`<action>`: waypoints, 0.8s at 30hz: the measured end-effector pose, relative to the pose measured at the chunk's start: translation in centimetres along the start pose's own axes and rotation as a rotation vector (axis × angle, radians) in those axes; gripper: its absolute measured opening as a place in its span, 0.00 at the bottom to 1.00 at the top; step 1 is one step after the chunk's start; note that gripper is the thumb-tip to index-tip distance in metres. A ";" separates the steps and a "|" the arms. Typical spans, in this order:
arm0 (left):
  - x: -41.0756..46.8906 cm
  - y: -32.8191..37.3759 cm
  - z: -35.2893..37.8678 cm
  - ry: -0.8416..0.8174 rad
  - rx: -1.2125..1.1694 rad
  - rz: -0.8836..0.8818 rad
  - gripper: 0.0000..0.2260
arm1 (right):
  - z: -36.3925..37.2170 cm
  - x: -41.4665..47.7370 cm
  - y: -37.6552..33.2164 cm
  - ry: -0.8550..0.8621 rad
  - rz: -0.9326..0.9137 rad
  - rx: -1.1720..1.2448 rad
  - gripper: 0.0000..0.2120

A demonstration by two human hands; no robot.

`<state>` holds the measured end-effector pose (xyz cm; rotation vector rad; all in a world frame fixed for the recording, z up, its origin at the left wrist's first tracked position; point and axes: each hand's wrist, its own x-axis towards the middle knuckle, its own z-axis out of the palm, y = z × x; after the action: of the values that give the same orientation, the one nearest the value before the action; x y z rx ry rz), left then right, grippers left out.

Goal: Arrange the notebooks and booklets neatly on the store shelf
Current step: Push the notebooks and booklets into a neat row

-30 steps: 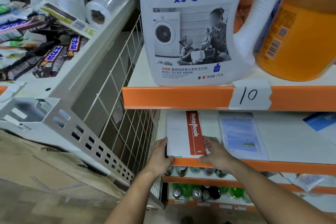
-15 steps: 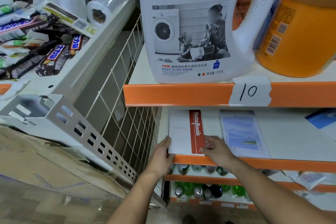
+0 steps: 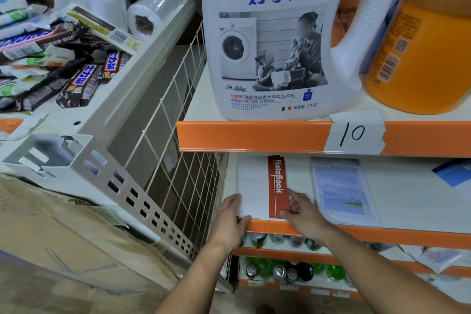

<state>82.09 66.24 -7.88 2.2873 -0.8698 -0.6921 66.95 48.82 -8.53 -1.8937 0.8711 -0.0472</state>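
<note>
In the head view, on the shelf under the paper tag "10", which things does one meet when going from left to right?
left hand → notebook with a red band → right hand → booklet with a sea picture → blue booklet

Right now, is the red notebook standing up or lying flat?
Lying flat. The notebook sits cover-up on the shelf; the left hand and right hand touch its near corners.
</note>
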 end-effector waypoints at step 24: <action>0.9 -0.4 0.4 0.037 -0.103 -0.026 0.32 | 0.0 0.0 0.7 0.130 0.100 0.201 0.13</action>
<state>82.56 65.72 -8.69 2.2160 -0.7702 -0.6878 66.63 48.65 -9.11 -1.6715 1.0093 -0.1917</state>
